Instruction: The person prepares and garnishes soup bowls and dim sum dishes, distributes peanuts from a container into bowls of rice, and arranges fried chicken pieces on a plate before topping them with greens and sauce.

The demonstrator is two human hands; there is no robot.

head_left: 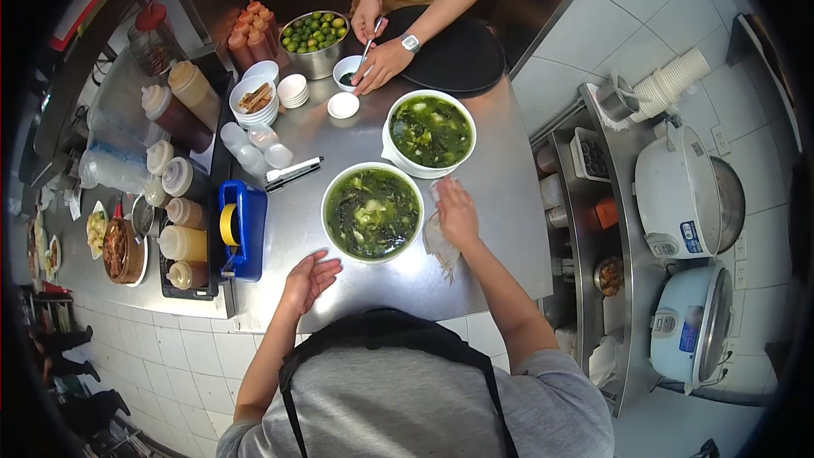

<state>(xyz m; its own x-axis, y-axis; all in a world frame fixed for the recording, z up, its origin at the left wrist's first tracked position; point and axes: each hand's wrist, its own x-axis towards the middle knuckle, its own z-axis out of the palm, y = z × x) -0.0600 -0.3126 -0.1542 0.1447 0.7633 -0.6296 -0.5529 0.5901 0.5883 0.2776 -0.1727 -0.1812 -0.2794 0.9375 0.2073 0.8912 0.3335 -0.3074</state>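
Note:
Two white bowls of green leafy soup stand on the steel table: the nearer soup bowl [373, 212] in front of me and the farther soup bowl [430, 134] behind it to the right. My left hand [312, 282] is just left of the nearer bowl's front edge, fingers apart and holding nothing. Right of that bowl, my right hand [458, 214] presses on a pale cloth [441, 248] with its fingers stretched forward, close below the farther bowl. Part of the cloth is hidden under the palm.
Across the table, a co-worker's hands [383, 59] hold a spoon over a small bowl [347, 73]. A black tray [454, 51], a pot of green citrus fruits [315, 42], a marker [294, 173], a blue tape dispenser [243, 229] and sauce bottles [183, 242] surround the bowls.

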